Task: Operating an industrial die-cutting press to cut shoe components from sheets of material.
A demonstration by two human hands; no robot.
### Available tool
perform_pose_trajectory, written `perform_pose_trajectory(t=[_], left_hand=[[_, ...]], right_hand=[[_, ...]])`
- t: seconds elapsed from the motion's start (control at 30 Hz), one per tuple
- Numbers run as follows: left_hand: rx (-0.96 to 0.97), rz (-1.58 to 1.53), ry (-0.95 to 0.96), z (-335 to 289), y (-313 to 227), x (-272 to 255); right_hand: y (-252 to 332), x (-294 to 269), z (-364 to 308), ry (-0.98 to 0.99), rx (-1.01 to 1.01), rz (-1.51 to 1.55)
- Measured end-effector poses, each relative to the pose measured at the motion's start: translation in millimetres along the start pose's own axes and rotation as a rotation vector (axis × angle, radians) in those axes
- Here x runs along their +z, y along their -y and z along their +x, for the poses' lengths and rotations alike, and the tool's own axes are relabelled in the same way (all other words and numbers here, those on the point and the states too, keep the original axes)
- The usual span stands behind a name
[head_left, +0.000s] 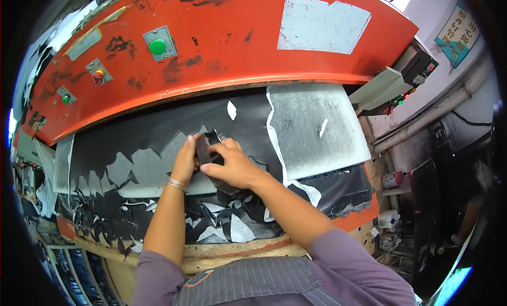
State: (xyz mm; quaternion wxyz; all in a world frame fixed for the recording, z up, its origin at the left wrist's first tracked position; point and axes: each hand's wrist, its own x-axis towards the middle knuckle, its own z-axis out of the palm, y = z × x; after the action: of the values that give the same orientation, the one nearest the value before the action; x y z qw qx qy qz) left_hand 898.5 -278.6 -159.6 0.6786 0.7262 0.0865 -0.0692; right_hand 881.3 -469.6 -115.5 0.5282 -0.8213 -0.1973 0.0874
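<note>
Both my hands are closed around a dark, hollow-looking cutting die (203, 149) over the middle of the bed. My left hand (184, 157) grips its left side, a bracelet on that wrist. From the right, my right hand (235, 166) holds it with thumb and fingers, hiding part of its outline. Beneath and behind lies a black leather-like sheet (174, 118), its near edge cut into jagged points. The pale grey cutting board (153, 171) shows through where the sheet is cut away.
Above the bed hangs an orange press beam (222, 42) with a green button (157, 46) and a red button (98, 77). Black and white scraps (240, 229) lie along the near edge. A bare white board (317, 132) extends right, and a control box (417, 68) stands beyond it.
</note>
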Motion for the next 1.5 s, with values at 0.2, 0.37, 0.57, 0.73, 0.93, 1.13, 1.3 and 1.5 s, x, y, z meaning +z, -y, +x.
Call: perform_pose_trajectory(t=[0.2,0.37,0.57,0.73,0.93,1.13,1.3,1.5], left_hand=[[0.317,0.4,0.016,-57.2,3.1,37.1],[0.761,0.798,0.027,-102.3,25.5,51.3],[0.605,0.81,0.699,-187.5,21.7,34.5],[0.485,0.563,0.758,-169.2,-38.4,11.9],[0.522,0.612,0.278,-100.6,-10.7,18.9],[0.596,0.663,-0.014,-55.7,23.2,40.8],[0.524,0.673,-0.024,-49.1,18.4,62.7],[0.537,0.805,-0.03,-52.7,18.3,67.8]], right_hand=[[-20.1,-65.4,-11.0,-0.113,-0.156,-0.303],[-31.2,-76.9,25.8,0.134,-0.113,-0.675],[-21.6,-80.7,43.7,0.287,-0.024,-0.726],[-3.1,-66.5,87.5,0.515,-0.622,-1.275],[-10.5,-85.6,87.6,0.371,-0.629,-1.087],[-37.8,-103.7,24.1,-0.024,0.264,-0.631],[-79.1,-68.8,-0.7,-0.356,0.342,-0.442],[-85.0,-50.7,-38.0,-0.466,0.111,-0.395]])
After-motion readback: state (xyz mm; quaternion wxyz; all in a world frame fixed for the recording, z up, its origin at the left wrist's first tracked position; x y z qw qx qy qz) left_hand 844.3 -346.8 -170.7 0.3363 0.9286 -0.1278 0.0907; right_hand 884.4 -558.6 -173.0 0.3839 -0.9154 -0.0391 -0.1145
